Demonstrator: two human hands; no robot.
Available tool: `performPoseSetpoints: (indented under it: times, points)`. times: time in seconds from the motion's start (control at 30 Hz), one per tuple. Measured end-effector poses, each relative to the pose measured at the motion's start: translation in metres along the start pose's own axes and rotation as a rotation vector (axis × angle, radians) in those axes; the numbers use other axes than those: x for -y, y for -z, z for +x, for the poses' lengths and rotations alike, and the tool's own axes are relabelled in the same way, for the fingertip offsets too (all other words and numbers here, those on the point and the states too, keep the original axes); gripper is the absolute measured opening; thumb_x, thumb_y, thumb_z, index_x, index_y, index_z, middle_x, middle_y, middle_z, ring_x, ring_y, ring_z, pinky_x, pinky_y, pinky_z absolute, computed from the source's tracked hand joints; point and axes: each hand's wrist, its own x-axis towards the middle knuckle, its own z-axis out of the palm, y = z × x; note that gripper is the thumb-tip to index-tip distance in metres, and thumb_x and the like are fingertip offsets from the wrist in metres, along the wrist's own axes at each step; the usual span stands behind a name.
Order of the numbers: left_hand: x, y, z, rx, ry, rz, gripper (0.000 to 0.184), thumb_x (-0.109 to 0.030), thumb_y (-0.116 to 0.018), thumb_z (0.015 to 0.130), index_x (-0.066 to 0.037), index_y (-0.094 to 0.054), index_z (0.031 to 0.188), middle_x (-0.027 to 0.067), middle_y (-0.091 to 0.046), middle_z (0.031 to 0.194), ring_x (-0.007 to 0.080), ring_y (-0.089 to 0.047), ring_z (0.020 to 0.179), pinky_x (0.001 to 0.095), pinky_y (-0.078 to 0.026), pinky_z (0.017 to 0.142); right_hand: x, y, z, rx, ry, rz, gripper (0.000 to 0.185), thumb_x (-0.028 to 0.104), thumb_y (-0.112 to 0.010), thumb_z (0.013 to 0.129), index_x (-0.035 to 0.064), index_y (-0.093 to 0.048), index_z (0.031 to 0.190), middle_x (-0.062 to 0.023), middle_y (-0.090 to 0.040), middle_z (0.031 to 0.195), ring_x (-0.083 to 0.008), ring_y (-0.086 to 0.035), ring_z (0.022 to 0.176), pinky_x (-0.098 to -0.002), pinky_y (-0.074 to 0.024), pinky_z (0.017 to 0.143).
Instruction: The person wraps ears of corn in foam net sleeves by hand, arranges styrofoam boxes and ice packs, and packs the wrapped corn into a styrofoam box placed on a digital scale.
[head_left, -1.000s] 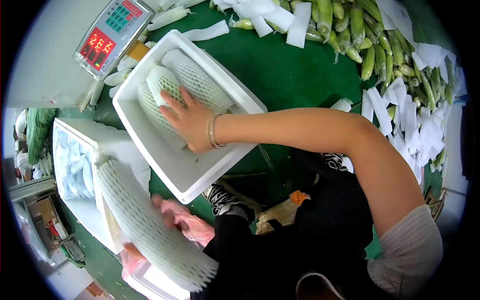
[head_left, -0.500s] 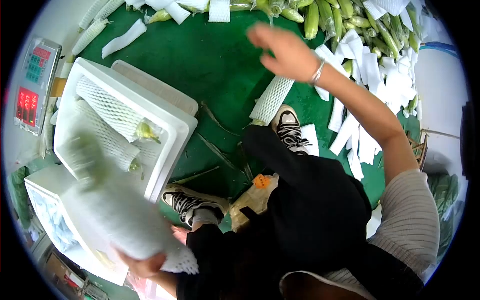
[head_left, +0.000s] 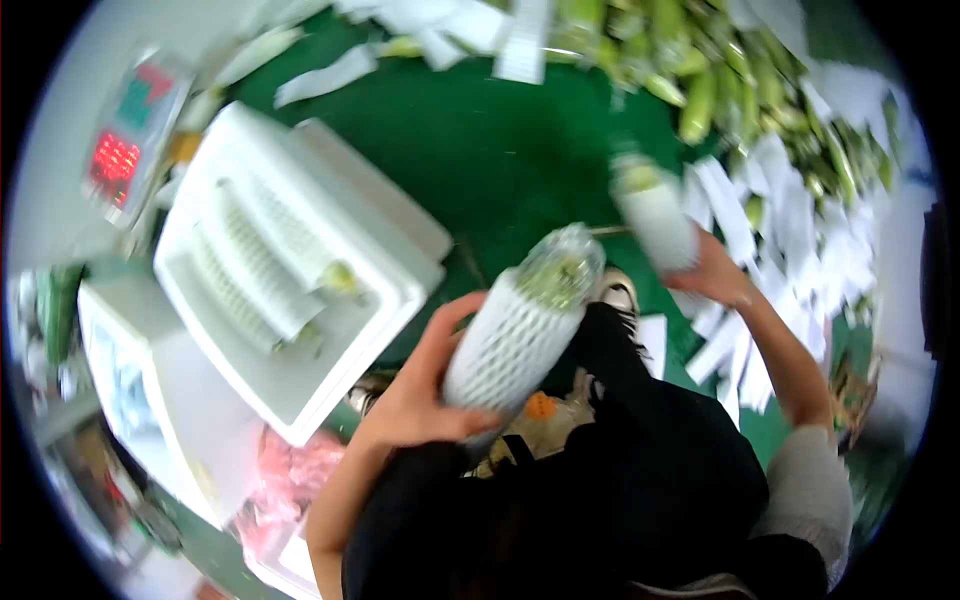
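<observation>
My left hand (head_left: 425, 385) is closed around a thick ear of corn (head_left: 515, 345), as it appears, in a white foam net sleeve. Clear plastic film covers its pale green upper end. Out to the right, my right hand (head_left: 715, 272) grips a second sleeved ear (head_left: 655, 212), blurred by motion, its greenish end pointing up and away. Left of my left hand, a white foam box (head_left: 400, 310) holds several sleeved ears (head_left: 255, 265) lying slantwise with their yellowish-green tips showing.
Plastic-wrapped green ears (head_left: 700, 85) are heaped at the upper right, with loose white foam sleeves (head_left: 770, 260) below them. A scale with a red display (head_left: 115, 165) stands at left. Pink plastic bags (head_left: 290, 480) and another white box (head_left: 190, 420) lie lower left. The floor (head_left: 480, 130) is green.
My left hand has brought its sleeved ear from the lower left to the middle. My right hand, earlier above a sleeved ear on the floor, now holds one raised at the right. The view has shifted.
</observation>
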Motion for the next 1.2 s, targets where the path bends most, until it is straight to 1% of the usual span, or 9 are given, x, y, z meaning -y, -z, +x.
performPoseSetpoints:
  times: [0.17, 0.47, 0.6, 0.7, 0.77, 0.83, 0.97, 1.07, 1.2]
  points:
    - [0.044, 0.001, 0.06, -0.126, 0.111, -0.151, 0.083, -0.02, -0.073, 0.066, 0.0, -0.031, 0.135, 0.0152, -0.049, 0.124, 0.0257, -0.046, 0.115, 0.0384, -0.036, 0.098, 0.044, -0.002, 0.001, -0.166, -0.096, 0.596, 0.067, 0.009, -0.068, 0.065, -0.0003, -0.042, 0.125, -0.0087, -0.059, 0.104, -0.0181, -0.057, 0.093, -0.0298, -0.0451, 0.084]
    - [0.172, -0.003, 0.153, -0.445, 0.21, 0.211, 0.078, -0.031, -0.068, 0.078, 0.002, -0.025, 0.135, 0.0252, -0.05, 0.12, 0.0314, -0.057, 0.1, 0.0402, -0.05, 0.081, 0.02, -0.064, 0.037, -0.119, -0.206, 0.37, 0.061, 0.014, -0.069, 0.066, -0.0038, -0.046, 0.119, -0.0102, -0.059, 0.101, -0.0183, -0.056, 0.09, -0.0309, -0.045, 0.082]
    - [0.059, -0.005, 0.066, 0.061, -0.1, -0.006, 0.045, -0.016, -0.062, 0.082, 0.003, -0.049, 0.121, 0.0152, -0.064, 0.098, 0.0185, -0.06, 0.088, 0.0301, -0.049, 0.076, 0.032, -0.047, 0.024, -0.244, -0.135, 0.41, 0.059, 0.011, -0.069, 0.066, -0.0021, -0.047, 0.12, -0.0085, -0.061, 0.1, -0.0177, -0.058, 0.089, -0.0288, -0.0462, 0.08]
    - [-0.046, 0.026, -0.04, -0.628, -0.563, 0.725, 0.028, -0.004, -0.065, 0.077, 0.0, -0.059, 0.104, 0.0113, -0.064, 0.089, 0.0188, -0.063, 0.081, 0.0282, -0.051, 0.069, 0.06, -0.024, 0.016, -0.28, -0.006, 0.292, 0.065, 0.014, -0.071, 0.063, -0.0018, -0.046, 0.121, -0.0082, -0.059, 0.104, -0.0177, -0.056, 0.093, -0.0293, -0.0447, 0.083]
    - [-0.066, 0.076, -0.077, -1.113, -0.387, 0.918, 0.033, -0.007, -0.066, 0.075, 0.005, -0.056, 0.104, 0.017, -0.062, 0.09, 0.0287, -0.064, 0.083, 0.0368, -0.051, 0.073, 0.098, -0.018, 0.021, -0.252, 0.104, 0.255, 0.072, 0.019, -0.073, 0.06, -0.0026, -0.044, 0.122, -0.008, -0.057, 0.107, -0.0179, -0.055, 0.096, -0.0299, -0.0429, 0.086]
    - [-0.042, 0.147, -0.089, -1.219, -0.068, 1.369, 0.047, -0.013, -0.061, 0.079, 0.009, -0.044, 0.116, 0.0244, -0.06, 0.098, 0.0374, -0.06, 0.09, 0.0415, -0.048, 0.081, 0.151, -0.026, 0.026, 0.037, 0.176, 0.256, 0.076, 0.023, -0.075, 0.06, -0.0031, -0.043, 0.124, -0.008, -0.057, 0.109, -0.0178, -0.053, 0.099, -0.0299, -0.0416, 0.088]
    - [-0.026, 0.229, -0.041, -1.114, 0.398, 1.355, 0.075, -0.022, -0.064, 0.073, 0.023, -0.023, 0.117, 0.0335, -0.055, 0.104, 0.0423, -0.058, 0.095, 0.0415, -0.047, 0.084, 0.236, -0.068, 0.06, 0.548, 0.303, 0.253, 0.079, 0.028, -0.08, 0.062, -0.0036, -0.044, 0.124, -0.0069, -0.057, 0.108, -0.0152, -0.052, 0.1, -0.0275, -0.0421, 0.088]
    - [-0.045, 0.25, -0.043, -1.055, 0.381, 0.846, 0.08, -0.027, -0.067, 0.068, 0.026, -0.027, 0.113, 0.0332, -0.056, 0.104, 0.0409, -0.059, 0.097, 0.0391, -0.048, 0.084, 0.272, -0.098, 0.083, 0.759, 0.25, 0.071, 0.061, 0.031, -0.074, 0.071, -0.0036, -0.049, 0.115, -0.0082, -0.058, 0.101, -0.0133, -0.055, 0.089, -0.0245, -0.0464, 0.077]
    - [-0.051, 0.229, -0.043, -1.216, 0.284, 1.043, 0.075, -0.03, -0.07, 0.066, 0.021, -0.036, 0.109, 0.0323, -0.056, 0.104, 0.0396, -0.06, 0.096, 0.0388, -0.049, 0.081, 0.301, -0.135, 0.093, 0.811, -0.091, 0.179, 0.051, 0.035, -0.068, 0.076, -0.002, -0.053, 0.109, -0.008, -0.06, 0.092, -0.0122, -0.059, 0.079, -0.0248, -0.0478, 0.07]
